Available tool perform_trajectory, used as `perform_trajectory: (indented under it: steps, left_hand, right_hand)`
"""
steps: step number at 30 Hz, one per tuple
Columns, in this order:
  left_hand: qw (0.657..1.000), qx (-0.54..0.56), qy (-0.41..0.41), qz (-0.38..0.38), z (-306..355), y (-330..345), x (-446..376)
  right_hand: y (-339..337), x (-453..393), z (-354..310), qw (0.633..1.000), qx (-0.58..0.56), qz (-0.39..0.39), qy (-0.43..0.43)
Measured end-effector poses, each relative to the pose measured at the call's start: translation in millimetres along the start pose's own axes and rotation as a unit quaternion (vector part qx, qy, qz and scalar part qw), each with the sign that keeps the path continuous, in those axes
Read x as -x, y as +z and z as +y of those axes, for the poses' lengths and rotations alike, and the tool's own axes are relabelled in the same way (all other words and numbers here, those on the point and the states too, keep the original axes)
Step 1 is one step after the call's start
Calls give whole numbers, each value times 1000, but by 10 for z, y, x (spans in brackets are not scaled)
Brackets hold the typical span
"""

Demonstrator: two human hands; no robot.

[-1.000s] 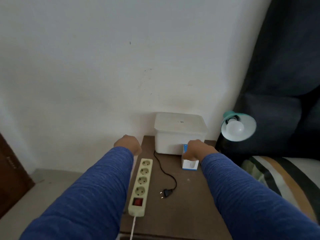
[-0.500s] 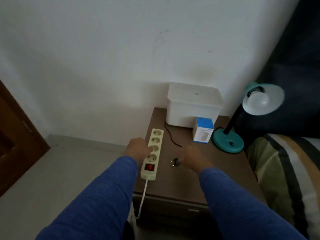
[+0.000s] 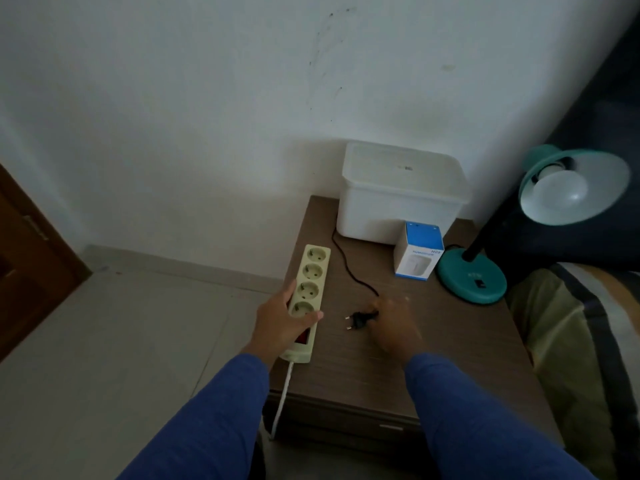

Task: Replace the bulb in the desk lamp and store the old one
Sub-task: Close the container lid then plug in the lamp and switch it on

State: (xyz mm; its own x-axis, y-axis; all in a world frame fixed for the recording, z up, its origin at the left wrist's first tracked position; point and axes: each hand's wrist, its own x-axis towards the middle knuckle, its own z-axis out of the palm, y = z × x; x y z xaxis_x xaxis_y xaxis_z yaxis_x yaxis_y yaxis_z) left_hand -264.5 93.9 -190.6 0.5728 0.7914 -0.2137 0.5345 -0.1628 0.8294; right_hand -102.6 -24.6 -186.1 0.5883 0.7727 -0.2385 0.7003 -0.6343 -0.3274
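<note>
A teal desk lamp [image 3: 471, 277] stands at the right of the brown bedside table [image 3: 433, 344], its shade tilted toward me with a white bulb [image 3: 559, 188] inside, unlit. A blue and white bulb box [image 3: 417, 252] stands upright beside the lamp's base. The lamp's black plug [image 3: 358, 320] lies unplugged on the table, and my right hand [image 3: 393, 323] pinches its cable end. My left hand [image 3: 282, 322] is wrapped around the cream power strip [image 3: 308, 292] near its red switch.
A white plastic container with lid [image 3: 398, 202] stands at the back against the wall. A striped bed [image 3: 588, 341] lies to the right, a dark curtain behind the lamp, a wooden door [image 3: 31, 261] at far left. Tiled floor lies left of the table.
Both hands came back from the container and box toward me. The left hand took hold of the power strip and the right closed on the plug. My view tilted down.
</note>
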Motion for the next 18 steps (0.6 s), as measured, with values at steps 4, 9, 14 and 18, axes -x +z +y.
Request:
perform_trajectory:
  steps: [4, 9, 14, 18]
  left_hand:
    - [1000, 25, 9, 11, -53, 30, 7]
    - [999, 35, 26, 19, -86, 51, 15]
    - [998, 40, 31, 25, -115, 64, 5]
    - [998, 48, 34, 26, -129, 71, 3]
  right_hand:
    - [-35, -57, -23, 999, 21, 30, -21]
    - [-108, -119, -185, 996, -32, 45, -74]
    - [-155, -144, -372, 982, -118, 77, -125]
    - [-160, -220, -467, 980, -101, 78, -154]
